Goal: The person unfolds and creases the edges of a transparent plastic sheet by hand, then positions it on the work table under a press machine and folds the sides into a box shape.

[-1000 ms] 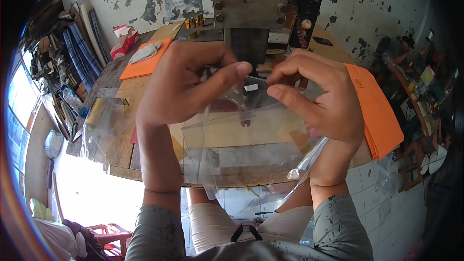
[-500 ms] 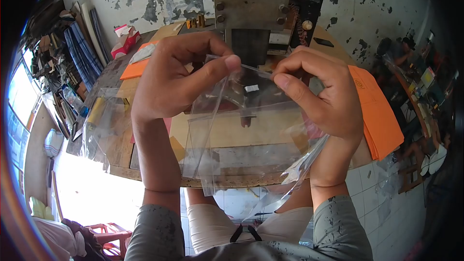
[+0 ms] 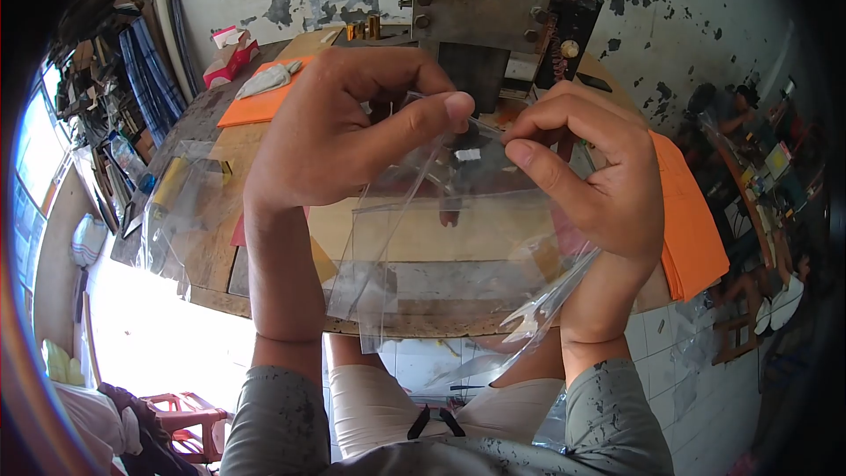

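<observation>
A clear plastic sheet or bag [image 3: 414, 229] hangs between my hands above the wooden table [image 3: 211, 251]. My left hand [image 3: 352, 137] pinches its top edge between thumb and curled fingers. At the right, my right hand [image 3: 595, 167] grips the same edge with thumb and forefinger. Folds of the plastic fall toward the table's front edge and my right wrist. A small white label [image 3: 467, 155] shows through or on the plastic, between the hands; I cannot tell which.
Orange envelopes [image 3: 687, 220] lie right, and an orange stack [image 3: 256, 109] with a grey cloth [image 3: 267, 80] back left. More clear plastic [image 3: 181, 211] is at the left. A metal machine [image 3: 480, 0] stands behind. People sit at the far right.
My left hand has moved a little right, closer to my right hand, with the plastic edge still held. The whole view has shifted slightly.
</observation>
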Tool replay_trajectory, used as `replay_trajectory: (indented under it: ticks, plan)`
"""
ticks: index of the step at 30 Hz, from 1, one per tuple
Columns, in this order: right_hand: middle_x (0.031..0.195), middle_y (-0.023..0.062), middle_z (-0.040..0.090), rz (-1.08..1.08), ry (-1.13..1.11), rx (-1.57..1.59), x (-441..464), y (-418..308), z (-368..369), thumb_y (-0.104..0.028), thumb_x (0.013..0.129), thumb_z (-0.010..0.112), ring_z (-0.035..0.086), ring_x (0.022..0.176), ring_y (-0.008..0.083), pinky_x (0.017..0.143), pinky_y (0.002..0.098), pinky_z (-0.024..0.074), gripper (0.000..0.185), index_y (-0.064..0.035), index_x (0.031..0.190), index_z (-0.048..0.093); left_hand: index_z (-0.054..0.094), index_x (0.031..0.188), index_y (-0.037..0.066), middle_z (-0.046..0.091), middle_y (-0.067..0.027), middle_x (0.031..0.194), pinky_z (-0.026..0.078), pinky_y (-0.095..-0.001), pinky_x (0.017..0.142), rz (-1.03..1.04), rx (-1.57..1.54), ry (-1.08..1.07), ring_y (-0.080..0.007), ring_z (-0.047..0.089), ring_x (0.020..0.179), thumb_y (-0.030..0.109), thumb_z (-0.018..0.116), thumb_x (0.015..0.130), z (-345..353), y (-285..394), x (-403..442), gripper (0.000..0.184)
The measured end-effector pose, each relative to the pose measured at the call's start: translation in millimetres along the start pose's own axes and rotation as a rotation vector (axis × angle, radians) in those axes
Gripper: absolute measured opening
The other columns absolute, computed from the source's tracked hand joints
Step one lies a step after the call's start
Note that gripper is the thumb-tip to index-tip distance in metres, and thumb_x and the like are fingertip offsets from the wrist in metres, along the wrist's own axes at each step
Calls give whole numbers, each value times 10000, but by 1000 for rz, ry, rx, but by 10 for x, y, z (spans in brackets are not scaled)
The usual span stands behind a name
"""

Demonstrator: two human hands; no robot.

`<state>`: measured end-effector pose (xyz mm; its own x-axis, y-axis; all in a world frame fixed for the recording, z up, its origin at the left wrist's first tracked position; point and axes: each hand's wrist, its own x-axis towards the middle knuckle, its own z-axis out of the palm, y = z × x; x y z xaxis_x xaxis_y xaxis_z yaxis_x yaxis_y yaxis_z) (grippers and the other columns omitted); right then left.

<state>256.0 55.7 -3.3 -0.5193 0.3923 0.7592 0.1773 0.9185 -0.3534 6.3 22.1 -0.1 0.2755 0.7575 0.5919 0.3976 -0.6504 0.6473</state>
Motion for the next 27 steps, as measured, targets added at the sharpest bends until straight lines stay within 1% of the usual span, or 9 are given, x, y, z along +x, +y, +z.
replay_trajectory:
  ticks: [5, 9, 12, 17, 20, 23, 27]
  plan:
    - [813, 24, 683, -14, 6, -1, -4, 10, 2, -44, 877, 777, 631, 718, 97, 602, 234, 457, 66, -11, 903, 727, 725, 879, -20, 737, -48, 812, 472, -258, 665, -34, -30, -13, -74, 627, 744, 171, 714, 971, -8, 51, 8, 212]
    - [816, 21, 686, -19, 2, -12, 6, 21, -2, -42, 875, 777, 622, 711, 93, 591, 236, 445, 59, -16, 898, 729, 726, 879, -17, 731, -41, 803, 455, -246, 632, 29, -31, -7, -64, 612, 718, 174, 715, 975, 4, -4, 16, 214]
    - [844, 48, 689, 67, 2, 27, -4, -17, 5, -115, 858, 777, 602, 742, 123, 641, 254, 435, 125, -2, 882, 729, 726, 877, -16, 723, -34, 794, 443, -240, 613, 33, -31, 8, -56, 599, 700, 178, 714, 978, 17, 5, 9, 219]
    - [845, 45, 689, 66, 6, 13, -12, -16, 3, -115, 856, 778, 597, 740, 119, 639, 250, 430, 123, -4, 889, 734, 727, 876, -12, 694, -17, 763, 420, -240, 585, 28, -11, 0, -40, 556, 660, 178, 709, 983, 22, -10, 13, 218]
    - [844, 48, 690, 70, 14, 26, -19, -10, 11, -105, 857, 773, 597, 736, 117, 632, 249, 429, 117, 0, 890, 734, 725, 885, -7, 683, -9, 761, 409, -237, 583, -14, -48, -22, -35, 535, 646, 178, 703, 988, 22, 26, 14, 213]
    - [839, 51, 690, 46, 8, 21, -29, 17, -3, -91, 862, 761, 598, 732, 117, 625, 249, 429, 105, 7, 885, 731, 716, 893, -8, 687, -13, 781, 413, -230, 586, 46, -40, 3, -37, 541, 645, 180, 698, 993, 55, -49, 16, 213]
    - [827, 52, 687, 26, 14, 28, -46, 35, -7, -78, 871, 744, 597, 727, 118, 617, 250, 421, 93, 13, 875, 726, 705, 893, -10, 692, -21, 798, 424, -235, 588, 26, -15, -33, -42, 558, 651, 177, 693, 995, 23, -55, 28, 213]
